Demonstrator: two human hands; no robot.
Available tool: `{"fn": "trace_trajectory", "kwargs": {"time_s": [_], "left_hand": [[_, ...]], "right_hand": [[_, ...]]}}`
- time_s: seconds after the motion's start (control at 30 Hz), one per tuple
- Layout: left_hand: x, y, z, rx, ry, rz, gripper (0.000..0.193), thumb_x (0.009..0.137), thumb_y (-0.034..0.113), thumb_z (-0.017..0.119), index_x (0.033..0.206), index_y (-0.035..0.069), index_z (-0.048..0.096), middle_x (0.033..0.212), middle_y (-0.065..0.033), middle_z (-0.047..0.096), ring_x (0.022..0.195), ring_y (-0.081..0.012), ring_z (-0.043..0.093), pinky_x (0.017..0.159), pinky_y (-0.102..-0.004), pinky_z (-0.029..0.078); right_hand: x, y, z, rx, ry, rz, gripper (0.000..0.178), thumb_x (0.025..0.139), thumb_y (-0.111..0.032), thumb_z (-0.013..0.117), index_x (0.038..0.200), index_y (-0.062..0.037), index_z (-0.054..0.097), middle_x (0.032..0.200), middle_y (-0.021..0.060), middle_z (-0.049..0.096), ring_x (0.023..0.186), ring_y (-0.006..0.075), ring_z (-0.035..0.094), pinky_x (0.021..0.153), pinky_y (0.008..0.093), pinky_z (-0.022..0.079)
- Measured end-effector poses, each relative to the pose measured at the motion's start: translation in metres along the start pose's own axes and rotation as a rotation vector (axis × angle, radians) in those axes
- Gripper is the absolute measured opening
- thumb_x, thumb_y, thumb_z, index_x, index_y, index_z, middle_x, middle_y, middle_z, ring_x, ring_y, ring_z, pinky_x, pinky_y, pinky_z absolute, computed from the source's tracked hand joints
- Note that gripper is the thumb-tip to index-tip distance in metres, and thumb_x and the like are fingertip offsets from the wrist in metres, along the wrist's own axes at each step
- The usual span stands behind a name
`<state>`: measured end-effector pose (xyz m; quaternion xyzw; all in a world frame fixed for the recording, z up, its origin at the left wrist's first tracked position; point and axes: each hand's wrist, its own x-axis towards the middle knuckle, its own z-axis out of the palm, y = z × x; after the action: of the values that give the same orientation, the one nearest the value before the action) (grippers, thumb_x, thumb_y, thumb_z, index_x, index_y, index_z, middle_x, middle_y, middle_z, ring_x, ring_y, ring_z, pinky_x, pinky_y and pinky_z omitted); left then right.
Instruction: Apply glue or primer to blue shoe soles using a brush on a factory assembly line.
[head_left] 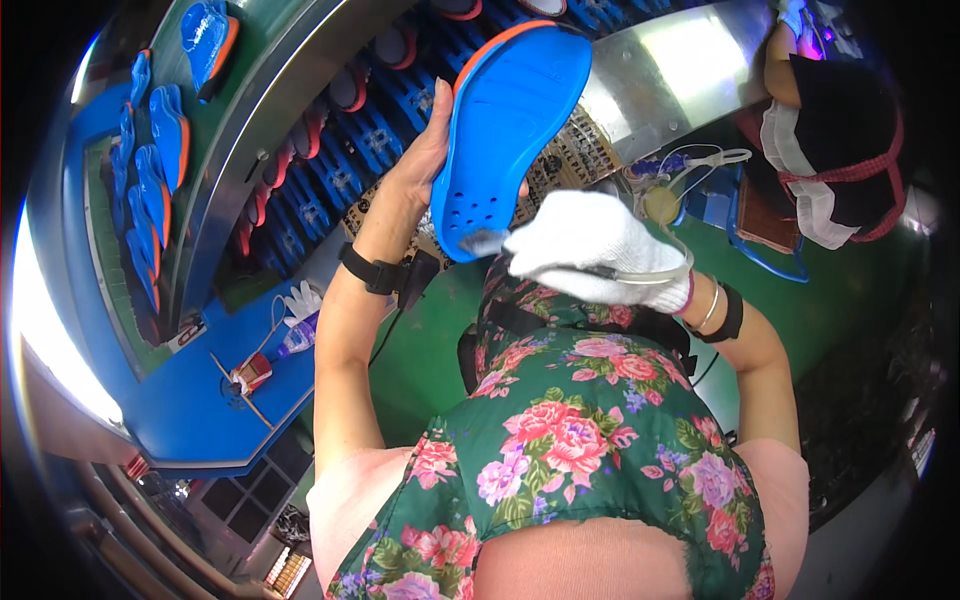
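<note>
A blue insole-shaped shoe piece (505,125) with an orange strip along its far-left edge is held up in front of me. My bare left hand (425,160) grips it from the left side, the thumb along the edge and the other fingers mostly hidden behind. Its narrower near end has several small holes. In a white knitted glove, my right hand (595,250) is closed round a brush (485,243); the blurred bristles touch the insole's near end. A clear tube (650,275) runs along the glove and bends away past the wrist.
Several blue-and-orange insoles (170,135) lie on a green belt at the left. Beyond my hands is a curved line of blue holders (375,140) with a metal rim (690,70). A blue table (200,400) bears a purple-capped bottle (297,335). Another person (840,130) is at the right.
</note>
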<state>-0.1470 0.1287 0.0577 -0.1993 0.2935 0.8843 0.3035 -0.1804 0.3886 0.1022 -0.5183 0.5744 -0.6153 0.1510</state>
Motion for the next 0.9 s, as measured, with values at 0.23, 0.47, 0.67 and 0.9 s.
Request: {"fn": "trace_trajectory", "kwargs": {"time_s": [0.23, 0.47, 0.67, 0.9], "left_hand": [[0.004, -0.029, -0.004, -0.332, -0.161, 0.213, 0.109, 0.087, 0.088, 0.027, 0.151, 0.001, 0.039, 0.126, -0.0274, 0.063, 0.106, -0.0431, 0.068, 0.091, -0.0556, 0.057], [0.002, -0.062, 0.035, -0.278, 0.083, 0.415, 0.057, 0.109, 0.042, 0.039, 0.151, 0.002, 0.039, 0.151, -0.0196, 0.048, 0.137, -0.0333, 0.049, 0.118, -0.0513, 0.038], [-0.02, -0.084, -0.018, -0.561, 0.027, 0.071, 0.072, 0.103, 0.052, 0.049, 0.154, 0.003, 0.035, 0.142, -0.0343, 0.048, 0.124, -0.0507, 0.056, 0.101, -0.0597, 0.053], [-0.021, -0.077, 0.045, -0.768, -0.052, 0.407, 0.102, 0.086, 0.074, 0.057, 0.155, 0.003, 0.031, 0.146, -0.031, 0.046, 0.122, -0.0516, 0.056, 0.1, -0.0675, 0.049]], "right_hand": [[0.001, 0.002, -0.02, 0.442, 0.405, 0.505, 0.016, 0.079, 0.004, 0.075, 0.095, 0.0014, 0.077, 0.104, 0.0159, 0.075, 0.091, 0.0202, 0.072, 0.086, 0.0333, 0.056], [0.02, 0.012, -0.041, 0.129, 0.365, 0.361, 0.021, 0.083, 0.001, 0.076, 0.104, 0.0006, 0.077, 0.103, 0.0137, 0.076, 0.095, 0.0206, 0.072, 0.087, 0.0333, 0.057], [0.008, 0.01, -0.034, 0.168, 0.306, 0.353, 0.016, 0.081, 0.0, 0.078, 0.097, -0.0031, 0.077, 0.1, 0.011, 0.077, 0.094, 0.0201, 0.073, 0.087, 0.0347, 0.057], [0.018, -0.002, -0.033, -0.069, 0.361, 0.198, 0.017, 0.079, -0.003, 0.08, 0.096, -0.0048, 0.077, 0.099, 0.011, 0.077, 0.087, 0.0237, 0.073, 0.077, 0.0339, 0.057]]}}
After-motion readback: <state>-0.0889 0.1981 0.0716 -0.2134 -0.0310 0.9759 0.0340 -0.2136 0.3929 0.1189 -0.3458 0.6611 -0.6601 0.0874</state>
